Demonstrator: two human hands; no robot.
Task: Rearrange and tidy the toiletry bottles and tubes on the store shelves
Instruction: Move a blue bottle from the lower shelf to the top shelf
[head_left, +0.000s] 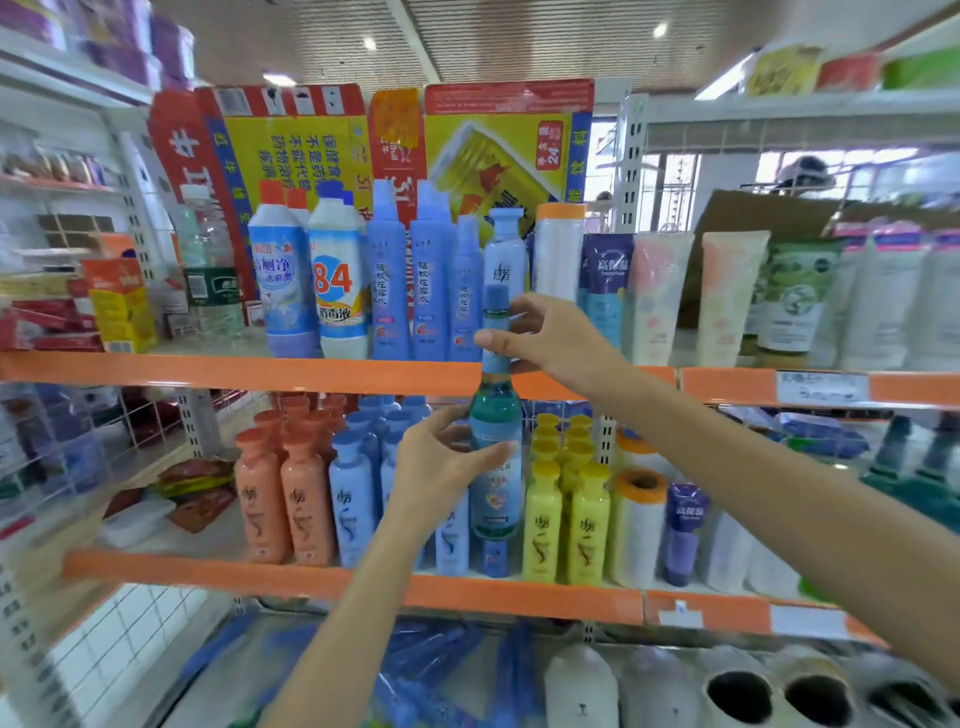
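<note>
A tall blue-green bottle (496, 415) with a blue cap stands upright in the air in front of the orange shelf edge (260, 371). My left hand (441, 467) grips its lower body from the left. My right hand (545, 338) pinches its neck near the cap. Behind it, blue spray bottles (431, 280) and a pale blue shampoo bottle (506, 249) stand on the upper shelf. Upright tubes (657, 296) line the right of that shelf. Below stand orange bottles (283, 499), blue bottles (353, 493) and yellow bottles (566, 514).
Two white cleaner bottles (311, 280) stand left of the blue sprays, before a flattened red and yellow carton (498, 140). Boxes (119, 301) fill the far left. White rolls (639, 525) sit right of the yellow bottles. White jugs (582, 686) stand on the bottom shelf.
</note>
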